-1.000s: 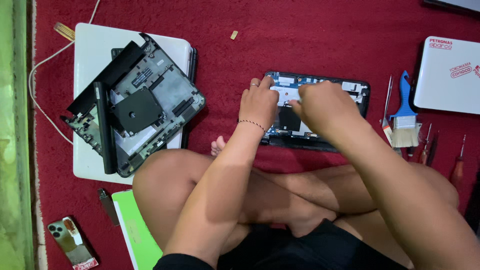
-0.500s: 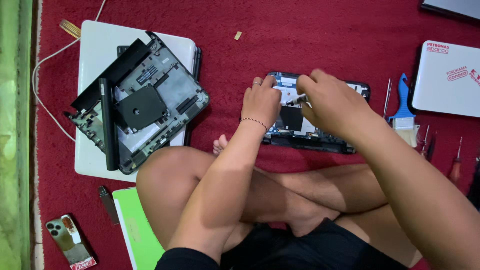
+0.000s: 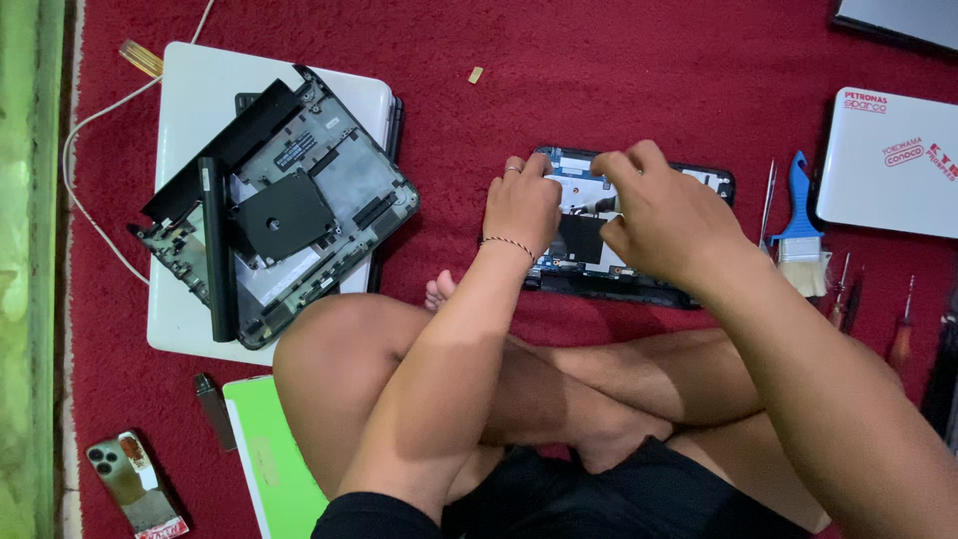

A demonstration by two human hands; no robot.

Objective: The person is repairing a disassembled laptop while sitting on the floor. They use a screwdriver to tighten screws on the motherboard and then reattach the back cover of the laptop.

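An opened black laptop base with its circuit board exposed lies on the red carpet in front of my crossed legs. My left hand rests flat on the base's left end, fingers curled over the edge, a thin bracelet on the wrist. My right hand hovers over the middle of the board with fingertips pinched together on a small part or cable; what exactly is pinched is too small to tell.
A dismantled grey laptop chassis lies on a white laptop at left. A blue-handled brush and several screwdrivers lie at right, beside a white laptop lid. A phone and green sheet sit lower left.
My right hand has shifted slightly left and its fingers have pinched closer over the board. My left hand has stayed on the base's left end.
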